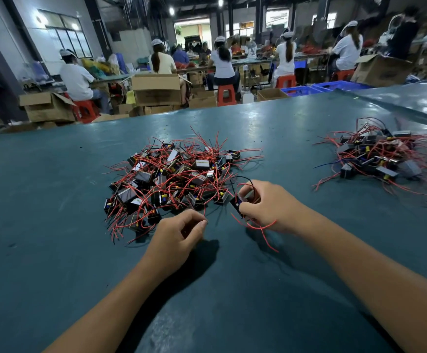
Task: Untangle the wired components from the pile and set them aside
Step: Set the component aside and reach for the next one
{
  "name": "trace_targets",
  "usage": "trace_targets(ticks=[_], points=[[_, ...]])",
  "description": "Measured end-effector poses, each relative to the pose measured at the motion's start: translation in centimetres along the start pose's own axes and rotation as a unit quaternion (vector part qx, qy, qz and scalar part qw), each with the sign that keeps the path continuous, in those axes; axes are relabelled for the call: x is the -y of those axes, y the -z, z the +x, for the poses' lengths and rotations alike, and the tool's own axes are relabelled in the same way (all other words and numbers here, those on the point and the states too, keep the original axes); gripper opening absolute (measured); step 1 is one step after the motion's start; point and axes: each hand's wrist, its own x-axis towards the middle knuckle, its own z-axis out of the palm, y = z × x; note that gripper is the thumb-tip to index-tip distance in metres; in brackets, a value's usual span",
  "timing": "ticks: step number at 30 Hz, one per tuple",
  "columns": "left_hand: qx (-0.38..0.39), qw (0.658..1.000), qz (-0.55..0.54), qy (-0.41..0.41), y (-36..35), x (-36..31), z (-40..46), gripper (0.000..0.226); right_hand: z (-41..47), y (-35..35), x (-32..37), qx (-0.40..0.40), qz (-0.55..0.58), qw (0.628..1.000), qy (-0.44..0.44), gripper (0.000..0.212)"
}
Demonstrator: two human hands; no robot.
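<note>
Fingers of the right hand [265,205] grip a small black boxy component with red wires [237,203] beside the tangled pile [171,179] on the teal bench [54,200]; left hand [179,234] pinches a thin red wire [204,212].

1. A wide table [54,200] with a dark teal, slightly glossy, scuffed top carries everything.
2. A tangled pile [171,179] of small black components with red wires lies near its middle.
3. A second heap [380,156] of the same parts lies well apart, to the right.
</note>
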Motion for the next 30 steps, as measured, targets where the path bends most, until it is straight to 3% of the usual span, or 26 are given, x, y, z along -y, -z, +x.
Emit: trace_targets(ticks=[4,7,10,12,13,15,16,18,22,24,28,30], points=[[-0.012,1.000,0.002,0.008,-0.2,-0.2,0.1,0.010,0.3,2.1,-0.6,0.041,-0.229,0.970,0.073,0.045],[-0.016,1.000,-0.005,0.021,-0.2,-0.2,0.1,0.012,-0.3,2.8,-0.6,0.112,-0.285,0.945,0.112,0.046],[-0.013,1.000,-0.008,0.026,-0.2,-0.2,0.1,0.014,-0.4,3.0,-0.4,0.113,-0.393,0.899,0.155,0.044],[-0.014,0.999,-0.011,0.027,-0.1,-0.2,0.1,0.015,0.5,4.8,-0.4,0.070,-0.496,0.859,0.105,0.043],[-0.017,0.999,-0.012,0.025,-0.1,-0.3,0.1,0.015,1.1,6.2,-0.6,0.034,-0.551,0.833,0.036,0.047],[-0.020,1.000,-0.010,0.021,-0.1,-0.2,0.3,0.013,2.0,9.4,-1.2,-0.045,-0.603,0.785,-0.132,0.076],[-0.019,1.000,-0.008,0.020,-0.2,-0.2,0.4,0.013,2.3,10.3,-1.5,-0.070,-0.596,0.778,-0.183,0.093],[-0.016,1.000,-0.007,0.019,-0.4,-0.2,0.6,0.011,3.0,10.0,-1.4,-0.088,-0.558,0.807,-0.171,0.099],[-0.015,1.000,-0.001,0.016,-0.6,0.1,0.8,0.010,4.2,4.2,0.0,-0.026,-0.461,0.887,0.003,0.056],[-0.020,1.000,0.001,0.019,-0.6,0.2,0.8,0.010,4.7,1.7,0.3,0.021,-0.378,0.925,0.042,0.049],[-0.023,1.000,0.002,0.015,-0.5,0.1,0.8,0.010,5.6,-1.5,0.7,0.077,-0.239,0.967,0.033,0.067],[-0.022,1.000,-0.001,0.016,-0.5,0.1,0.8,0.011,6.1,-2.7,0.8,0.065,-0.221,0.973,0.026,0.072]])
